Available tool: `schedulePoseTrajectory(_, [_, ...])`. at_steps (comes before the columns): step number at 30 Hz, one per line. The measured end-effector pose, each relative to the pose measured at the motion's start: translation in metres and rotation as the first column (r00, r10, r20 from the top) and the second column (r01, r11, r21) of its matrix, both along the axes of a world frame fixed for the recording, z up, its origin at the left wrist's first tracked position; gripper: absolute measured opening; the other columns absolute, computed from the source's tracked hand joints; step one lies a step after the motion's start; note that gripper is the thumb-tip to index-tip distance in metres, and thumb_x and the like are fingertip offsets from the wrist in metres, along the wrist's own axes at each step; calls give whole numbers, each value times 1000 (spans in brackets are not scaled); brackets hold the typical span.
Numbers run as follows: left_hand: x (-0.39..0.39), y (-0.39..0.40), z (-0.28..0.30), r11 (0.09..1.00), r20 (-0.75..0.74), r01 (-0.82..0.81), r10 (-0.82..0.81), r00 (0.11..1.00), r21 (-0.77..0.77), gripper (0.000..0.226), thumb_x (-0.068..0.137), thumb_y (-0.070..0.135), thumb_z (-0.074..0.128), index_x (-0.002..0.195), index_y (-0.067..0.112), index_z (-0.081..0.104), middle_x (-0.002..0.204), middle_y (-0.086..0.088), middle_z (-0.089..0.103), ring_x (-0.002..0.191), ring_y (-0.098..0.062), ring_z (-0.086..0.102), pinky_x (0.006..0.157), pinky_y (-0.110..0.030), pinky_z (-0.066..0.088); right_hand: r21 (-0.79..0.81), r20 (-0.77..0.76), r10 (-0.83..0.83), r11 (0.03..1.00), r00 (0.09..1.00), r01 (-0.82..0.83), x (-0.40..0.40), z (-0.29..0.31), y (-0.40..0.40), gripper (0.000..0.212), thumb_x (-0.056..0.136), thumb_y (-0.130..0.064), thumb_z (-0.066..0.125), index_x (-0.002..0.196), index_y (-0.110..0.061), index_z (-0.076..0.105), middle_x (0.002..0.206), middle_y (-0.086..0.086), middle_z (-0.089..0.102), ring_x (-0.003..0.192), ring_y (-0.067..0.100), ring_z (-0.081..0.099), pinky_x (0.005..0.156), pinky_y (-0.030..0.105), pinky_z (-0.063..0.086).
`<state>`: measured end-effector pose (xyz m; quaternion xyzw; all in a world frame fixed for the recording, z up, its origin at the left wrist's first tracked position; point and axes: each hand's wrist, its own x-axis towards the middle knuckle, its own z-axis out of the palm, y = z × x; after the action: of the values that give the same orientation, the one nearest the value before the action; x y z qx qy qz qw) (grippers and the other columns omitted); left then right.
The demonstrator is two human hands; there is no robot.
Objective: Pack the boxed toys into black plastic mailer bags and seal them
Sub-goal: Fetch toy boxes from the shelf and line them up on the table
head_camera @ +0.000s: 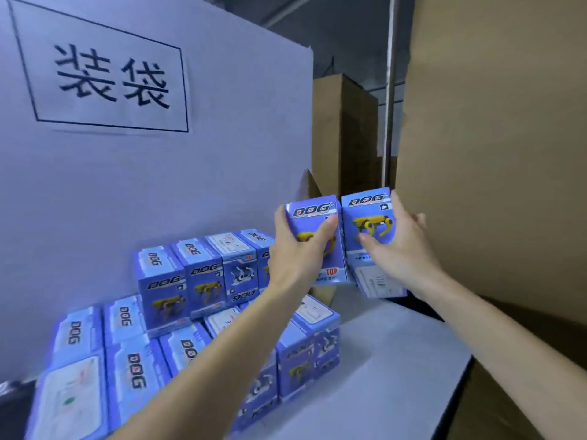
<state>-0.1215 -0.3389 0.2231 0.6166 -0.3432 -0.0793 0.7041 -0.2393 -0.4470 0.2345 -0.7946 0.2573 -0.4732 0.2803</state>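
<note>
Two blue toy boxes with a yellow robot dog and the word DOG are held side by side in the air above the table. My left hand (298, 246) grips the left box (317, 211), thumb across its front. My right hand (397, 246) grips the right box (370, 214) from its right side. Below and to the left, a stack of several more blue toy boxes (165, 296) stands in two tiers against a white board. No black mailer bag is clearly in view.
A white board (222, 154) with a framed sign of two black characters stands behind the stack. The white table (381, 376) runs to an edge at the right. Large brown cartons (492, 154) rise at the right and back.
</note>
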Motion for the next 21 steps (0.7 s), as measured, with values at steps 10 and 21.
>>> schedulePoseTrajectory(10, [82, 147, 52, 919, 235, -378, 393, 889, -109, 78, 72, 52, 80, 135, 45, 34, 73, 6, 72, 84, -26, 73, 86, -50, 57, 98, 165, 449, 878, 878, -468, 148, 41, 99, 115, 82, -1, 74, 157, -40, -4, 148, 2, 37, 125, 24, 54, 101, 49, 51])
schedulePoseTrajectory(21, [151, 274, 19, 734, 236, -654, 678, 696, -182, 63, 77, 38, 84, 120, 45, 39, 67, 9, 73, 61, -14, 73, 72, -49, 62, 2, 131, 686, 722, 716, -692, 253, 25, 211, 95, 65, -12, 93, 138, -30, 36, 136, 6, 45, 120, 23, 55, 101, 39, 51])
